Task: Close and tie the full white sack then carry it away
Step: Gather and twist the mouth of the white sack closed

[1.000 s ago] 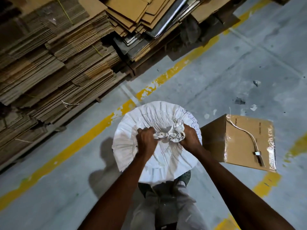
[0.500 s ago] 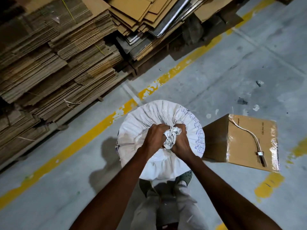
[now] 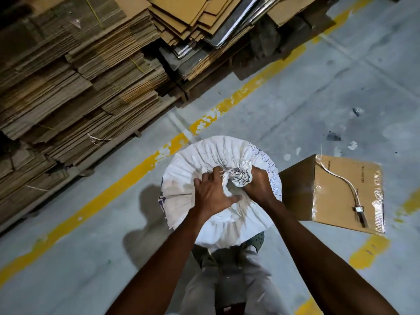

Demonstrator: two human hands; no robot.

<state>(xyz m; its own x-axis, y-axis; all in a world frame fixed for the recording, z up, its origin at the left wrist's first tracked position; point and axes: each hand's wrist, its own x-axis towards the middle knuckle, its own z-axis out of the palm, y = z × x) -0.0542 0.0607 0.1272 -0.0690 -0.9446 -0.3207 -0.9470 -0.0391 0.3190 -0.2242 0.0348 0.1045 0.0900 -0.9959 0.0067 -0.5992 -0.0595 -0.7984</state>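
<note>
Head view: full white sack [image 3: 218, 178] upright on the grey floor [image 3: 318, 98] between the feet, just left of a taped cardboard box [image 3: 345, 189]. Right hand [image 3: 259, 185] clenched round the gathered neck [image 3: 239, 176], probably to keep the bunch from springing open. Left hand [image 3: 211, 192] spread, fingers pressed flat on the pleats beside the neck, seemingly steadying the top for the tie; carrying not yet begun.

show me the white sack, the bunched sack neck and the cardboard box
white sack [image 3: 181, 176], head view, on its pleated top surface
bunched sack neck [image 3: 240, 176], head view, on the crumpled knot of fabric
cardboard box [image 3: 336, 201], head view, on its taped top face
</note>
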